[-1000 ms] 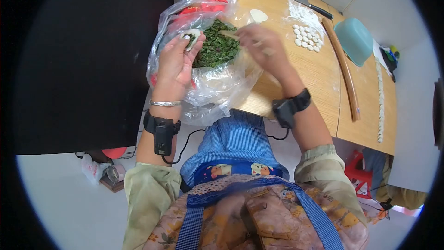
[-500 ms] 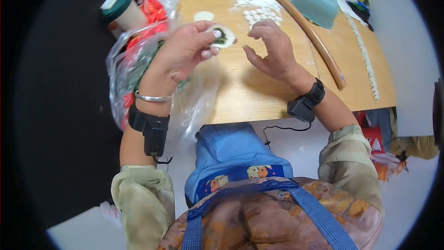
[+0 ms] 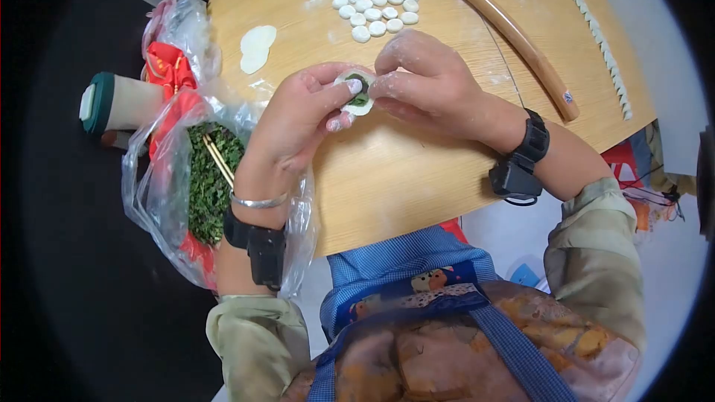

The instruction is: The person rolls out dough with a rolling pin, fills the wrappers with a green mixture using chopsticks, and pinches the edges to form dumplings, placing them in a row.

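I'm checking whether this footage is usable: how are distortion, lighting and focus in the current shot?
Head view: wide-angle distortion, the rolling pin looking bowed and dark edges framing the picture; head view: pale sheen on the tabletop, soft shadow under the right hand; head view: the filled wrapper reads fairly clearly, fine detail too small to judge.

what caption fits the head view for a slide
Left hand holds a rounded white dough wrapper with green filling, right hand at its edge, over a light wooden table.
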A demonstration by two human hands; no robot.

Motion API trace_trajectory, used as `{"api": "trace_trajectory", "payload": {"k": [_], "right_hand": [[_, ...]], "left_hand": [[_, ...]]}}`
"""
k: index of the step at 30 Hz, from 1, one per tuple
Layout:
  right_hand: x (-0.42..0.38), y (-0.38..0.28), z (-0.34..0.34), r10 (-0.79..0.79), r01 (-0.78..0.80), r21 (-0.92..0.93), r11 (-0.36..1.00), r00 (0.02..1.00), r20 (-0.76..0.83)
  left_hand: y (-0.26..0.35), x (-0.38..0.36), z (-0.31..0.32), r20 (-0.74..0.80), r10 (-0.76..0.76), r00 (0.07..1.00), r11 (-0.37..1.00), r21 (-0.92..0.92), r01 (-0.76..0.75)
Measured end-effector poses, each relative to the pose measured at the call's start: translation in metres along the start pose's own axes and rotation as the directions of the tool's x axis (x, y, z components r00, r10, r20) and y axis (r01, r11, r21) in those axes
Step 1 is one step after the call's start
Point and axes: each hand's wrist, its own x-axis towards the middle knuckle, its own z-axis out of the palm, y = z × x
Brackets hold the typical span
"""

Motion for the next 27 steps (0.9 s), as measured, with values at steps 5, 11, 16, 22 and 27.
{"api": "trace_trajectory", "payload": {"k": [5, 11, 16, 22, 27], "right_hand": [[0.003, 0.002, 0.005, 0.008, -0.007, 0.032, 0.999, 1.0, -0.021], [-0.001, -0.001, 0.008, 0.106, -0.113, 0.132, 0.985, 0.992, 0.062], [-0.004, -0.001, 0.006, 0.222, -0.234, 0.145, 0.961, 0.97, 0.094], [-0.003, -0.001, 0.005, 0.298, -0.311, 0.19, 0.931, 0.95, 0.094], [-0.004, -0.005, 0.001, 0.394, -0.414, 0.189, 0.89, 0.909, 0.136]], "left_hand": [[-0.009, -0.003, 0.005, -0.128, -0.025, 0.991, 0.999, 0.033, 0.03], [-0.014, -0.004, 0.002, -0.1, 0.022, 0.995, 0.995, 0.102, -0.012], [-0.016, -0.002, 0.006, -0.1, 0.056, 0.993, 0.997, 0.051, -0.051], [-0.017, -0.007, 0.02, -0.055, 0.222, 0.973, 0.946, 0.252, -0.202], [-0.021, -0.004, 0.017, -0.036, 0.219, 0.975, 0.946, 0.253, -0.203]]}}
